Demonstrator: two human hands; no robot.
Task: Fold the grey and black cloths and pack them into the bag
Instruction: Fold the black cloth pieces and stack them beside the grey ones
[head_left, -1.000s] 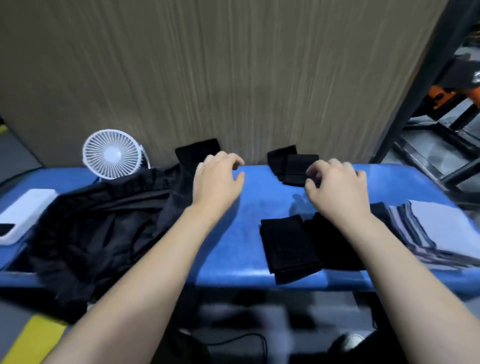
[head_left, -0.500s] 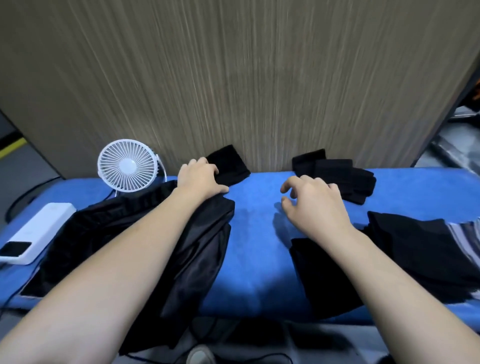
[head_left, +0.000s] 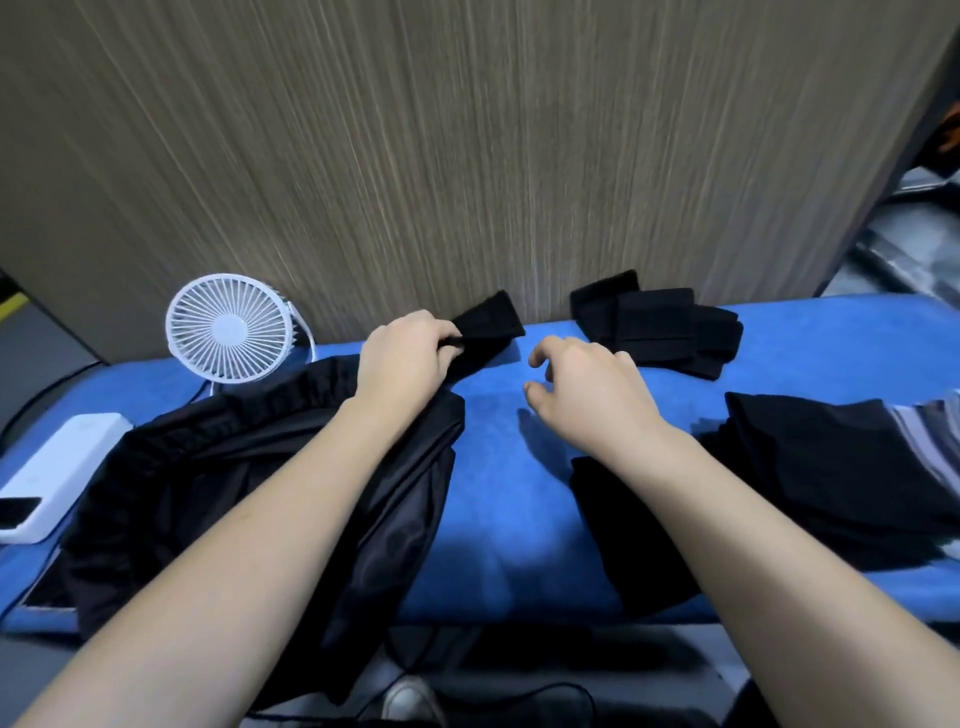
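- Across the near half of the view runs a blue padded table (head_left: 498, 519) with a soft, napped cover, backed by a wall panel of streaked grey-brown wood grain (head_left: 467, 156).
- At the far edge, left of centre, the left hand (head_left: 402, 358) pinches a small black knitted cloth (head_left: 491, 325), a matt rectangle leaning against the panel.
- Just right of it, the right hand (head_left: 582, 389) hovers over bare blue cover, fingers spread and curled, touching nothing.
- Under the left forearm lies a large black bag of smooth, slightly glossy fabric (head_left: 249, 493), its gathered, ruffled rim towards the far side; its near part hangs over the table edge.
- Far right of the hands sits a loose stack of small black folded cloths (head_left: 660, 325), thick and matt.
- Near right, flat black cloths (head_left: 831, 467) overlap, with a pile of grey cloths (head_left: 930, 436) showing layered edges at the frame's edge.
- Far left stands a round white plastic fan (head_left: 228, 330) with a ribbed grille; near left, a white rounded rectangular device (head_left: 57, 467).
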